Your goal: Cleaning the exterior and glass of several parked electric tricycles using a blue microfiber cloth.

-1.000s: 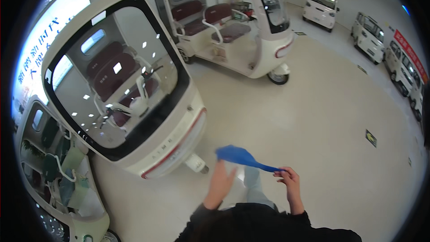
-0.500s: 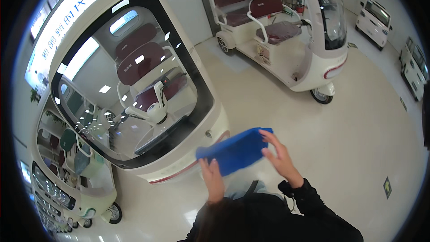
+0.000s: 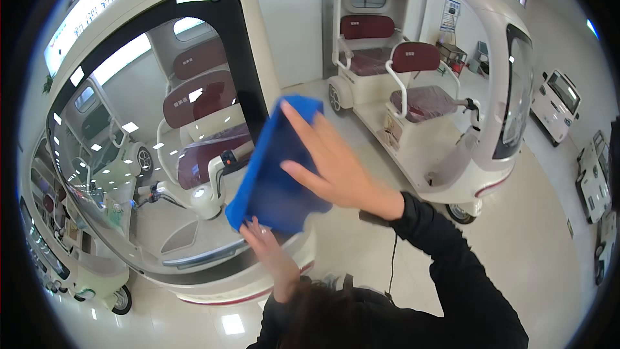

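A blue cloth (image 3: pixel 274 187) is stretched at a slant between my two hands, in front of the windshield's right side. My right hand (image 3: pixel 339 161) holds its upper end, with the long fingers reaching to the top edge and the thumb lying over the cloth. At the lower left corner, my left hand (image 3: pixel 266 249) pinches the cloth, its fingertips partly behind the fold. Close beyond the cloth stands a cream three-wheeled vehicle (image 3: pixel 261 39) with a large black-edged windshield (image 3: pixel 155 71). Whether the cloth touches the windshield, I cannot tell.
A second cream three-wheeler (image 3: pixel 439 181) with dark red seats stands to the right, beyond my right arm. More three-wheelers (image 3: pixel 97 278) line the left side. Small white vehicles (image 3: pixel 555 106) stand along the far right. Pale glossy floor (image 3: pixel 387 245) lies between.
My hands and the cloth have moved up and left towards the windshield. The right hand has risen above the left, so the cloth now slants steeply. The view has shifted as well.
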A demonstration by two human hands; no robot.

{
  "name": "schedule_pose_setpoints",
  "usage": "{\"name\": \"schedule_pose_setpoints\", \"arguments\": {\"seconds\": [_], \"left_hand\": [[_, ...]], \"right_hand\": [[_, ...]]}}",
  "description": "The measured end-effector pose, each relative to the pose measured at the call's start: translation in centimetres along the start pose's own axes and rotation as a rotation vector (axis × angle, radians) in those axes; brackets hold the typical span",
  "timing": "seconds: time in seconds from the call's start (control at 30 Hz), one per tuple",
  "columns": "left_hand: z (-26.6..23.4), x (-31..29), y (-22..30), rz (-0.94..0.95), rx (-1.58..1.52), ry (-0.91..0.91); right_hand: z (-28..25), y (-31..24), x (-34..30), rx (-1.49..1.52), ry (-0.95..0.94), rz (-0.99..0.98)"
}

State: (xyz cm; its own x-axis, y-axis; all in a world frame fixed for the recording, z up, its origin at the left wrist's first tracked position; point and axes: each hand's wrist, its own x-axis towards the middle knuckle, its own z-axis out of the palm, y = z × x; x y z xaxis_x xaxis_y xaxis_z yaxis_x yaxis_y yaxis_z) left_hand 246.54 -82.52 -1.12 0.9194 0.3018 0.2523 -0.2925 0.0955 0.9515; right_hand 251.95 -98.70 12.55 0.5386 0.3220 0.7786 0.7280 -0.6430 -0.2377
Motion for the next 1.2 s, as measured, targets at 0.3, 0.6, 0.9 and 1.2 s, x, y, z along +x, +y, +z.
{"name": "schedule_pose_setpoints", "arguments": {"seconds": [0.3, 0.6, 0.9, 1.2], "left_hand": [[11.7, 12.4, 0.6, 0.263, 0.236, 0.213], [21.2, 22.7, -1.2, 0.476, 1.192, 0.808], [27.6, 31.6, 2.6, 0.629, 1.423, 1.224], [29.8, 41.1, 5.4, 0.812, 1.606, 1.527]], "right_hand": [[6.4, 12.1, 18.0, -0.059, 0.217, -0.33], [9.3, 22.1, 25.4, 0.161, 0.475, -0.746], [9.7, 28.1, 37.1, 0.421, 0.529, -0.719], [9.6, 33.8, 43.8, 0.514, 0.583, -0.865]]}}
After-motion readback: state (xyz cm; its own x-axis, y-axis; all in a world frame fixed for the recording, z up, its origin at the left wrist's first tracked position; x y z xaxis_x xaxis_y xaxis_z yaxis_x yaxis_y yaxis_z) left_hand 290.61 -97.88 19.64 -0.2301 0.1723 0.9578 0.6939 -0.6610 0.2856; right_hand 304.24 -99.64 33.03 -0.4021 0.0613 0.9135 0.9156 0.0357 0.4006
